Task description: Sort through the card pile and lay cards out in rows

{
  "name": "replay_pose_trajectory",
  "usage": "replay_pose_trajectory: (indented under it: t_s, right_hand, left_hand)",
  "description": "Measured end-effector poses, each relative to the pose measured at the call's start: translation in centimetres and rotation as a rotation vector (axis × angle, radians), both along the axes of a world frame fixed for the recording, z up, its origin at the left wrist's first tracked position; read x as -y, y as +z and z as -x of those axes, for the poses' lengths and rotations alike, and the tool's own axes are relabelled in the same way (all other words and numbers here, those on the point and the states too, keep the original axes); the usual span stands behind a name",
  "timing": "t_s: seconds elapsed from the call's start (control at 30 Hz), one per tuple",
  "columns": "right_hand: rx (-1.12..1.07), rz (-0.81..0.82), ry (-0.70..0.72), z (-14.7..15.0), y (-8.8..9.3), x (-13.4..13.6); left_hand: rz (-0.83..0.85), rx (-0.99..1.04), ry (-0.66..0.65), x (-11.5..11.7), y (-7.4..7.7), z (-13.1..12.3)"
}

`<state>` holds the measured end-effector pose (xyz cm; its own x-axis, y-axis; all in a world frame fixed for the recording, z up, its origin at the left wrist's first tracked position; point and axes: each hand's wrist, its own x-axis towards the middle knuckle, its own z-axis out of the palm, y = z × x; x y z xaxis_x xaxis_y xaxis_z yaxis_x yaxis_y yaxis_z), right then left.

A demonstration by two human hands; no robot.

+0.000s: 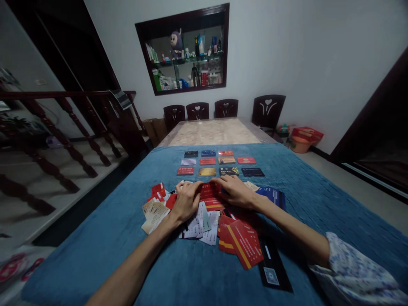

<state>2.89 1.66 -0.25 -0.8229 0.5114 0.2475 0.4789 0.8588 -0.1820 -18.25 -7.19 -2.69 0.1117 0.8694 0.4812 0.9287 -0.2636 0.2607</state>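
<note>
A red card with a yellow stripe (209, 196) faces me above the loose cards. My left hand (186, 199) is closed, its fingertips pinching the card's upper left edge. At its upper right edge, my right hand (235, 190) grips with bent fingers; whether more cards lie behind it is hidden. Below the hands are white cards (208, 231) and fanned red cards (245, 244). Beige cards (155, 216) lie left of my left hand, with small red cards (157, 189) behind them. Blue cards (273, 196) sit beyond my right wrist, and a black card sleeve (274, 270) is under my right forearm.
Cards lie in three rows further back, including a gold card (207, 172), a black-and-yellow card (228, 171) and a black card (253, 172). A blue cloth (105, 238) covers the near table; its bare marble top (216, 131) shows behind. Chairs (226, 108) stand at the far end.
</note>
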Motion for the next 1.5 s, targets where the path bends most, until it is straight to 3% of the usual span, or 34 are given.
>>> replay_pose_trajectory:
  t_s: [0.6, 1.5]
  right_hand:
    - [-0.022, -0.114, 0.060, -0.5, -0.8, -1.0]
    - [-0.055, -0.028, 0.028, -0.7, -1.3, -1.9]
  left_hand:
    - [0.076, 0.003, 0.024, -0.2, 0.6, 0.2]
    - [0.256, -0.098, -0.093, -1.0, 2.0, 1.5]
